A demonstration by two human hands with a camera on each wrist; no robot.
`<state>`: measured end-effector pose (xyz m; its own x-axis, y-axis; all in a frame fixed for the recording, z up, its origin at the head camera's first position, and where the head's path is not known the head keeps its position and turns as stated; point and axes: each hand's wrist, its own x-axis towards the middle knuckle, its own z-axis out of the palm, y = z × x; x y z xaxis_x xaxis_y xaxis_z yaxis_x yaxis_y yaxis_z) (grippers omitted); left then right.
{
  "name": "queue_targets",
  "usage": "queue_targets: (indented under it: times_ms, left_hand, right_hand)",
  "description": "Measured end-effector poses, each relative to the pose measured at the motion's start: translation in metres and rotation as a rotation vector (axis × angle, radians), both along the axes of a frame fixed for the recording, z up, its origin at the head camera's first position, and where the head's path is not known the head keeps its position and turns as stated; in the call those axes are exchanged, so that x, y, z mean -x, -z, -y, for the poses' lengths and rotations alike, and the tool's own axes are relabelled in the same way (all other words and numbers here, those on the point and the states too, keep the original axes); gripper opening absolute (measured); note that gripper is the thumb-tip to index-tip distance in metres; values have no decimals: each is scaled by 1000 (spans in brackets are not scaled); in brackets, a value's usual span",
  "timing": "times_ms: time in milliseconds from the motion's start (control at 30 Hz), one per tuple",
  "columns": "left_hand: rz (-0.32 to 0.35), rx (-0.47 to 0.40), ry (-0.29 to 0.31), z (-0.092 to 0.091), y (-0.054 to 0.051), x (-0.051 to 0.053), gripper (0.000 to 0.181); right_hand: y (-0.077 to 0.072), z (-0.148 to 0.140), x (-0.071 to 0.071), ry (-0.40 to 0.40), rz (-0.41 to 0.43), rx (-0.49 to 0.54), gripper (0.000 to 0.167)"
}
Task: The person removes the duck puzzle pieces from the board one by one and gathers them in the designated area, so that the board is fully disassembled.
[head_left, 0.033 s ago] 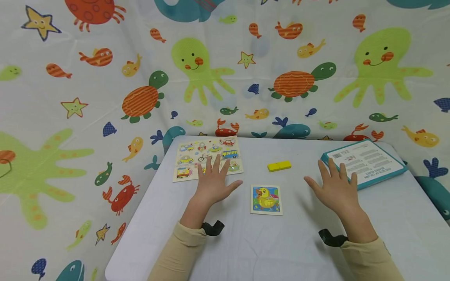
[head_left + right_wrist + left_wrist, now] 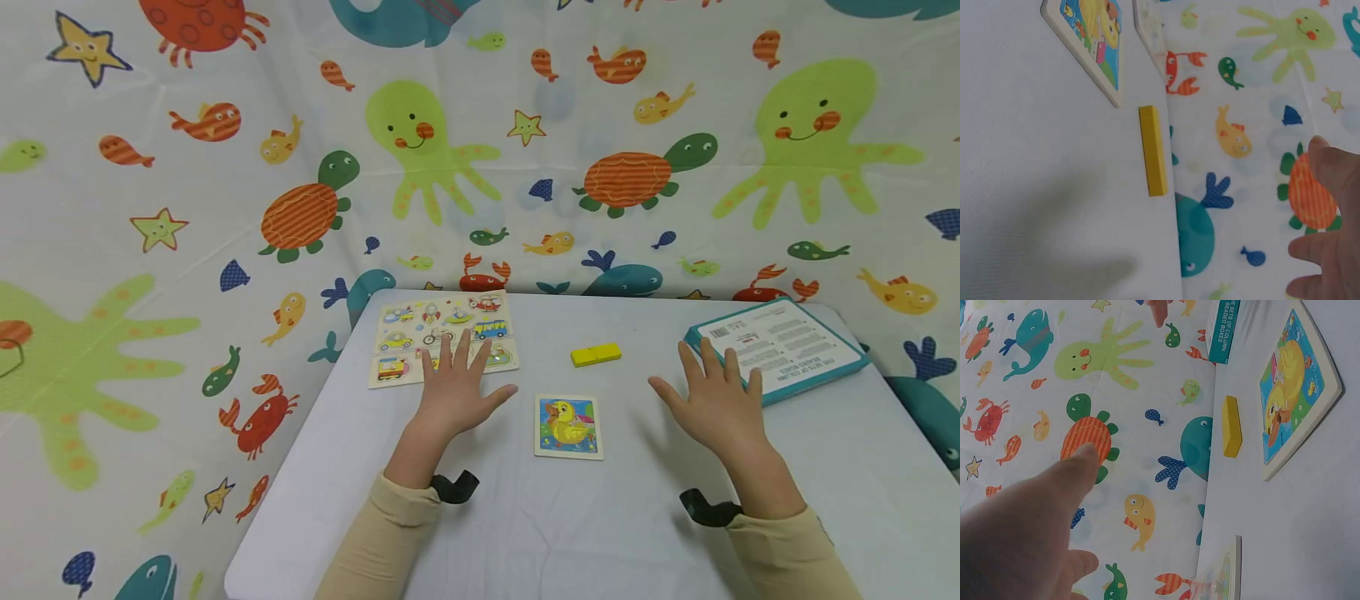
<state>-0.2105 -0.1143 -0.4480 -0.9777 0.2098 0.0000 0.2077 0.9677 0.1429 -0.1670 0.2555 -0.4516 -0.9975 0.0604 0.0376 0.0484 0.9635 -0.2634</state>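
My left hand [image 2: 454, 396] is held over the table with straight, spread fingers and holds nothing. In the head view its fingertips overlap the near edge of a wooden vehicle puzzle board [image 2: 405, 321]. My right hand [image 2: 718, 408] is likewise spread and holds nothing; its fingertips overlap the left side of a teal-and-white box [image 2: 787, 333]. Between the hands lies a square duck picture puzzle [image 2: 568, 427] with a pale frame. Behind it is a small yellow block [image 2: 596, 355], which the right wrist view also shows as a long yellow bar [image 2: 1153, 150].
A white cloth covers the table [image 2: 525, 533]. Right behind it hangs a curtain [image 2: 517, 200] printed with sea animals, which also runs down the left side. A black strap piece [image 2: 454, 487] sits at the left wrist, and another [image 2: 708, 508] at the right.
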Motion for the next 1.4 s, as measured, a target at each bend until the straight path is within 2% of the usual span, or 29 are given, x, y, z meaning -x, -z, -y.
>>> queue_targets:
  times_ms: [133,267,367,467,533,667,833,900,967,1267,1400]
  left_hand:
    - [22,-21,14,-1,1,1,94]
    - [68,-68,72,-6,11,3,90]
    - [110,-89,157,-12,26,4,88]
    - [154,-101,263,-20,47,6,87]
    - [180,-112,302,-26,61,6,88]
    - [191,-149,323,-35,81,7,86]
    - [88,-109,332,-42,98,7,82]
    - [42,-90,338,-43,102,8,80]
    - [12,-84,336,-44,104,8,78]
    - [-19,-88,311,-44,107,5,71]
    - [-24,-89,304,-45,106,5,70]
  right_hand:
    - [0,0,0,-29,21,26,97]
    - [6,2,4,-107,66,92,95]
    - [15,7,9,-153,123,187,90]
    - [24,20,15,-187,174,299,80]
    - [30,30,21,-211,182,350,70]
    - [43,51,32,-261,180,409,56]
    - [56,74,46,-370,162,440,49]
    - [60,81,51,-415,157,448,46]
    - [63,87,56,-428,164,462,42]
    - [77,103,67,-485,159,460,26]
    - [80,105,69,-502,150,454,24]
